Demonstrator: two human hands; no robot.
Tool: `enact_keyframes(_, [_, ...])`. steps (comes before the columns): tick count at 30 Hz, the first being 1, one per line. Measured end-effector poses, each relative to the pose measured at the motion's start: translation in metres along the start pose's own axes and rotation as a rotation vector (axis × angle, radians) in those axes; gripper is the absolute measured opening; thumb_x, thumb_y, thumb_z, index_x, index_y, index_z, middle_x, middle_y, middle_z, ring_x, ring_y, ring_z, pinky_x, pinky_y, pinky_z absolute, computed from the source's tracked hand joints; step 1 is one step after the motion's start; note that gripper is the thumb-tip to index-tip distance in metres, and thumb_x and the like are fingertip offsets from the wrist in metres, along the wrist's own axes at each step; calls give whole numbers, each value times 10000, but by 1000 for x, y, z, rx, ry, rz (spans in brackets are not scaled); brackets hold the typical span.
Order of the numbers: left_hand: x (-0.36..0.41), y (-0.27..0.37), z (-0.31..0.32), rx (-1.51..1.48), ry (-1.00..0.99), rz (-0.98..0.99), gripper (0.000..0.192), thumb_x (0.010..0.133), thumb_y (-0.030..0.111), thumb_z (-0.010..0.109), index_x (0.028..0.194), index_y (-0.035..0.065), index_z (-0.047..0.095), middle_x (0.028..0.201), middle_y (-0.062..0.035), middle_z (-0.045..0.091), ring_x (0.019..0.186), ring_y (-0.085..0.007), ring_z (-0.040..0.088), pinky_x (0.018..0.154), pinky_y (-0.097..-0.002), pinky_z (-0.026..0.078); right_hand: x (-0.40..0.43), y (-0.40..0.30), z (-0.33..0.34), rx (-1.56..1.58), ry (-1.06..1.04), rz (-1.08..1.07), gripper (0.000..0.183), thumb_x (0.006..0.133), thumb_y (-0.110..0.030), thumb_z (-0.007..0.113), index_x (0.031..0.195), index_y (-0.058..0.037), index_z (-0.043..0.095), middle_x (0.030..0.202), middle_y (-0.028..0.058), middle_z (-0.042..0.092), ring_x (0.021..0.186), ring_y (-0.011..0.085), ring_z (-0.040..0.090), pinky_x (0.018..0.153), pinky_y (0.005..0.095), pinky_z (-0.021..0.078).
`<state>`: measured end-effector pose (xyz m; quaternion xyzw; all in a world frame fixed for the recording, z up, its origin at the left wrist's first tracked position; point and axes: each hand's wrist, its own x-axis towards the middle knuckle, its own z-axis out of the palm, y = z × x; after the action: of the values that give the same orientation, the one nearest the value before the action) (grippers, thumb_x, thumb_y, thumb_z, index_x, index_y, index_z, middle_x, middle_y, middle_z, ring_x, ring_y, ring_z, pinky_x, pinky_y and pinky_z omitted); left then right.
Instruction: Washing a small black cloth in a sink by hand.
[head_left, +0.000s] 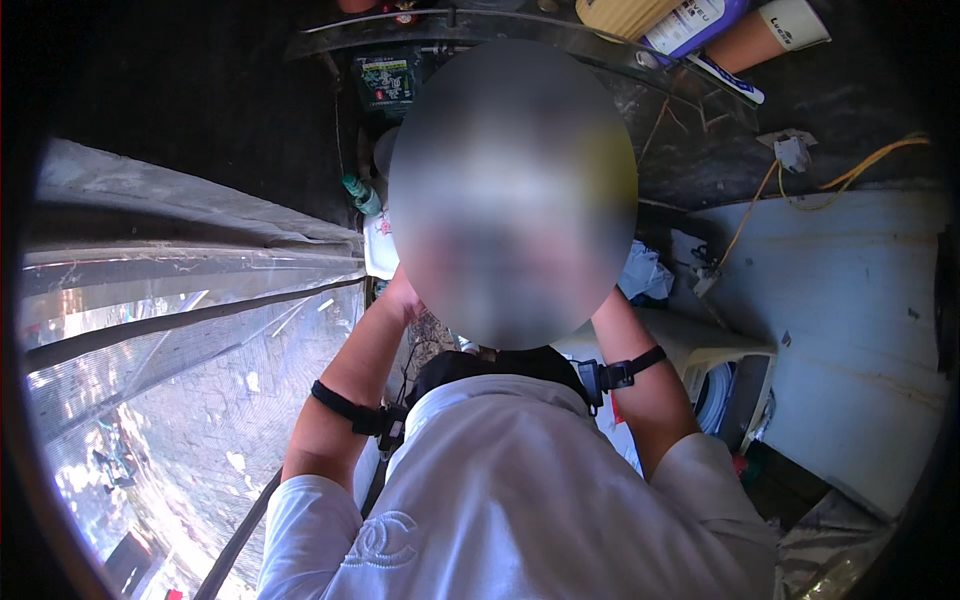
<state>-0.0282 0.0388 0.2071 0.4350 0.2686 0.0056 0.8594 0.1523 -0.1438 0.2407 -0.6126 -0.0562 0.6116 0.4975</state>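
Both my forearms reach forward and into a large blurred oval that hides most of my hands. Only the wrist edge of my left hand shows at the oval's lower left. At its lower right, my right wrist goes in. What either hand holds or touches cannot be made out. Nearest the left hand is a white basin or tray with a red floral pattern, partly covered by the blur. A green-capped bottle is at its far side. Beyond the right wrist lies a crumpled pale plastic bag.
A glass shelf ahead carries a purple bottle, a paper cup and a toothpaste tube. A mesh-screened window borders my left. Rightward are a wall socket with yellow cable and a pale housing containing coiled hose.
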Motion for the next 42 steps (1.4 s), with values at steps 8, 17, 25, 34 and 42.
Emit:
enact_keyframes(8, [-2, 15, -2, -98, 83, 48, 204, 991, 148, 565, 1172, 88, 494, 1055, -49, 594, 903, -140, 599, 773, -274, 533, 6, -6, -20, -205, -115, -99, 325, 898, -185, 689, 1170, -70, 552, 870, 29, 645, 759, 89, 594, 641, 250, 502])
enact_keyframes(17, [-1, 17, -8, 73, 138, 36, 232, 993, 168, 561, 1191, 70, 492, 1071, -76, 593, 915, -157, 614, 764, -289, 542, -18, -21, -24, -95, -106, -261, 240, 875, -134, 709, 1069, -16, 630, 923, 66, 661, 771, 120, 637, 635, 244, 527])
enact_keyframes(25, [0, 16, -6, 268, -70, 127, 498, 882, 89, 664, 1336, -24, 494, 1243, -147, 587, 1075, -231, 602, 894, -368, 520, -1, -6, -28, -622, 83, -491, 393, 907, -204, 663, 1263, -58, 580, 1127, 95, 639, 989, 184, 617, 893, 354, 518])
enact_keyframes(34, [6, 27, 23, 872, -127, 337, 547, 881, 219, 681, 1367, 60, 486, 1316, -103, 540, 1170, -239, 542, 985, -362, 452, 20, 21, 6, -793, 231, -797, 489, 982, -247, 556, 1418, -66, 431, 1326, 117, 535, 1192, 221, 537, 1009, 365, 455])
enact_keyframes(42, [17, 22, -1, 984, 194, 460, 202, 930, 220, 671, 942, 18, 673, 832, -51, 645, 682, -94, 565, 616, -247, 454, 22, 11, 4, -265, 84, -604, 212, 929, -140, 655, 1099, -27, 596, 981, 27, 646, 875, 94, 589, 806, 263, 489])
